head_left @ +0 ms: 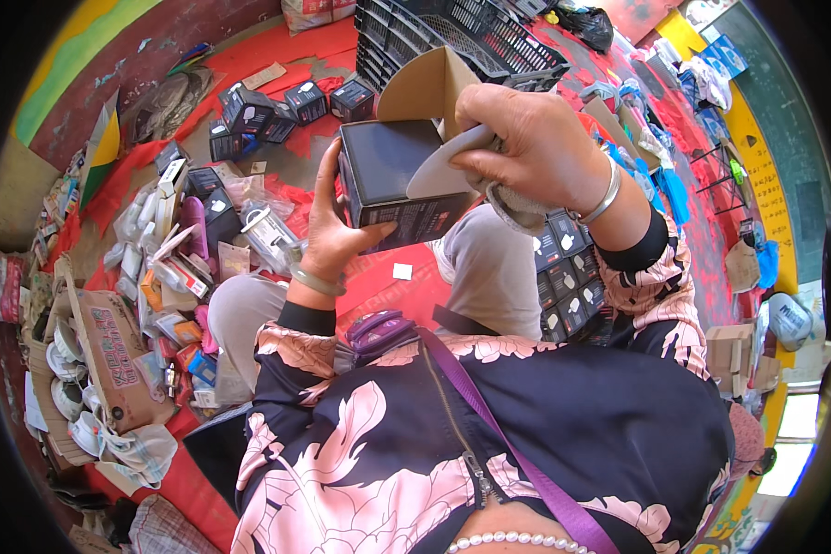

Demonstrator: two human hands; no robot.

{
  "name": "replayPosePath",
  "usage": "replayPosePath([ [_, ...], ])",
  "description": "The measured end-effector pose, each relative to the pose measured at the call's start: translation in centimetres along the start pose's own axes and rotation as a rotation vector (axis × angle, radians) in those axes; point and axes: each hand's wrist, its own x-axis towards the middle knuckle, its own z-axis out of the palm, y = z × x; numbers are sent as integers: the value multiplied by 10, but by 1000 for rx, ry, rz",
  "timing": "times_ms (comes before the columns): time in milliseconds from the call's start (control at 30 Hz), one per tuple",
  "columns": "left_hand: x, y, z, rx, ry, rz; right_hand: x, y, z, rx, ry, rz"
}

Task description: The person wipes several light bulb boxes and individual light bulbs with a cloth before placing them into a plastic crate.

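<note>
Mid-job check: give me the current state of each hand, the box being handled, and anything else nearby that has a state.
Small dark cardboard box: open, brown flap up, held off the floor.
Pale grey rounded device: partly in the box mouth.
Left hand: gripping the box from below.
Right hand: closed on the device.
Black plastic crate: lying on red floor.
Dark boxes on floor: closed.

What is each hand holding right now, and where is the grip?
Left hand grips the dark box at its lower left corner. Right hand pinches a white rounded piece at the box's open top.
</note>
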Motion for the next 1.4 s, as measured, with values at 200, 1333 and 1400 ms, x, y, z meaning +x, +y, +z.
replayPosePath([
  [200, -1, -2, 0, 9, -7, -27, 2, -6, 9, -202, -60, -108],
  [1333, -12, -9, 5, 366, -86, -14, 45, 23, 51, 219, -854, 104],
  [1400, -12, -9, 8, 396, -82, -7, 45, 22, 56, 207, -841, 101],
])
